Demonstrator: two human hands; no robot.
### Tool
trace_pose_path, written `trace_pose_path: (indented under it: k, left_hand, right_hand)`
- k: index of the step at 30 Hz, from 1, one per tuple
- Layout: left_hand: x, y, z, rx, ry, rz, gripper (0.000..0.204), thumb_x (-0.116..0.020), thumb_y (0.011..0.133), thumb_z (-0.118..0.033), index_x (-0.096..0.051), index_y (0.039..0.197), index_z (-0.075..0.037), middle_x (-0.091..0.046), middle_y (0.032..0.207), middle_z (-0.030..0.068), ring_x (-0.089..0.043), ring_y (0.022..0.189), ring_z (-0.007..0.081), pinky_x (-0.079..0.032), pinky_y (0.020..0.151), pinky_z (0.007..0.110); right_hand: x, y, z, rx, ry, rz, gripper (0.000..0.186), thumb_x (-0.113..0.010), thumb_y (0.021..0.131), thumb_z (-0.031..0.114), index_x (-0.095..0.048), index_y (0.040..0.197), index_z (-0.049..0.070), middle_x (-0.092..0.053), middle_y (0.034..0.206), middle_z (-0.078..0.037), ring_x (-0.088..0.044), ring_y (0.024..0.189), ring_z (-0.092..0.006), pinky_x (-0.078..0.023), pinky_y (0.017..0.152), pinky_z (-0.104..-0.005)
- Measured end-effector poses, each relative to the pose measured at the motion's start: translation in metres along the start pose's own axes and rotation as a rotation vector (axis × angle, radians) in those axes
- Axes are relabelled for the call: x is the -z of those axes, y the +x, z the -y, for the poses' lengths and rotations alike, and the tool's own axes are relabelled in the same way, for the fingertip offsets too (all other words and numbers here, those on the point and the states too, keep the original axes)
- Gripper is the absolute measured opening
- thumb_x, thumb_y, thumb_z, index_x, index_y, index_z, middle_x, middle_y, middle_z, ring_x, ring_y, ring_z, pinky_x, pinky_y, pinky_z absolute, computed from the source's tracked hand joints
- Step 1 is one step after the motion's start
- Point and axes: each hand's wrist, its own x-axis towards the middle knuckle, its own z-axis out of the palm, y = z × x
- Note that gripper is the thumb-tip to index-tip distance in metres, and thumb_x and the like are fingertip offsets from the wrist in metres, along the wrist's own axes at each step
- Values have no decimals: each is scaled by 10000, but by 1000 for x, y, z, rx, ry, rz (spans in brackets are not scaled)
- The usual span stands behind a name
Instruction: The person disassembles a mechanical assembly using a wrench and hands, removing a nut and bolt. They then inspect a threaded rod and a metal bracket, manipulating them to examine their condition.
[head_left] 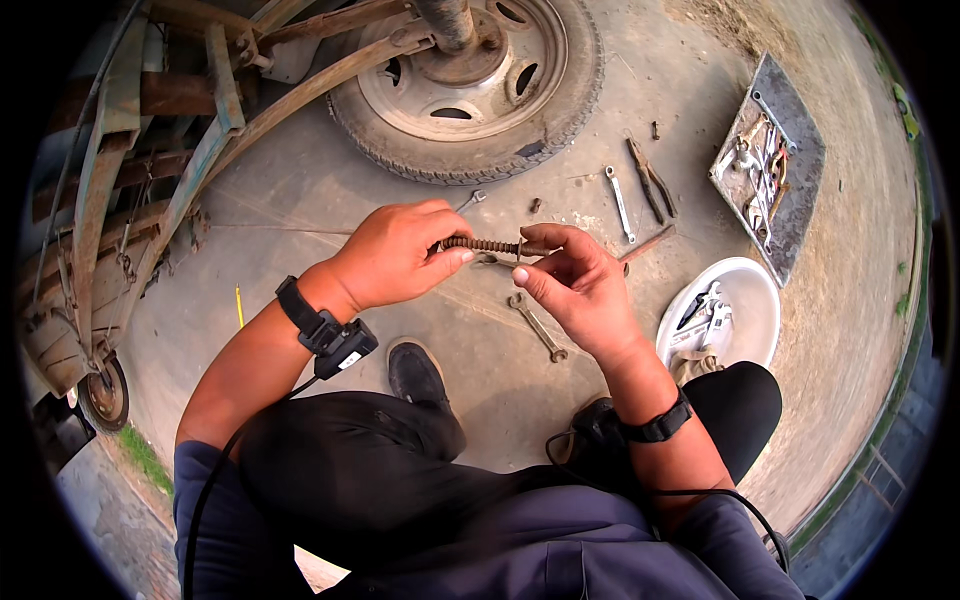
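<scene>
One wide concrete floor [510,415] lies under everything, and a part dropped there would probably bounce and roll, perhaps as far as the large wheel [585,120] beyond the hands. Both forearms slant inward from the lower edge, elbows spread, wrists close to level with each other. A dark cable [690,491] crosses the right arm; should it snag on the knee, it could jerk that hand off line. The left hand [395,255] is turned back upward, fingers curled under, thumb laid forward; its grip is clamped on the left end of a rusty ribbed rod [482,244]. The right hand [585,285] opens toward it, thumb beneath and forefinger above, its grip closed in a light pinch on the other end. The rod is held nearly level between them, above a double-ended wrench [538,328] on the floor. Whether the ribs are thread or coiled spring I cannot tell; if spring, uneven pressure might make it kick out. Smallest of all, the collar [519,250] by the right fingertips could slip off if that pinch slackens.
</scene>
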Motion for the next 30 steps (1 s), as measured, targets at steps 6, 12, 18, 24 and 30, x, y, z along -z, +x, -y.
trace_pose_path:
  k: [6,12,18,24,30]
  left_hand:
    - [1,-1,0,15,-24,9,194,-750,884,-180,-686,1025,-62,-629,861,97,-616,711,277,-486,640,380]
    - [3,-7,4,76,-50,29,223,-768,879,-183,-686,1041,-54,-639,875,93,-627,722,246,-496,650,353]
    - [4,-10,6,66,-58,27,233,-774,879,-189,-684,1045,-52,-646,884,94,-636,734,248,-501,659,352]
    - [6,-11,5,49,-40,14,240,-775,880,-194,-680,1052,-54,-646,883,94,-635,738,253,-500,661,354]
    - [4,-9,4,47,-41,10,222,-779,872,-167,-681,1034,-50,-627,865,87,-612,721,240,-486,649,348]
  right_hand:
    - [-2,0,-10,22,-94,-5,301,-794,899,72,-683,1172,10,-693,930,-27,-644,735,-68,-529,668,-228]
    - [-5,2,-10,29,-93,-14,288,-807,883,61,-691,1139,0,-711,970,-49,-668,770,-81,-544,682,-235]
    - [-11,4,-10,96,-115,-11,298,-816,865,44,-688,1128,-16,-724,999,-77,-724,894,-132,-593,771,-268]
    - [-12,5,-10,119,-112,-22,315,-831,855,64,-685,1123,-14,-727,990,-77,-722,877,-129,-593,767,-268]
    - [-6,1,-2,55,-141,-24,330,-840,852,83,-686,1130,-6,-728,986,-74,-704,816,-105,-571,714,-254]
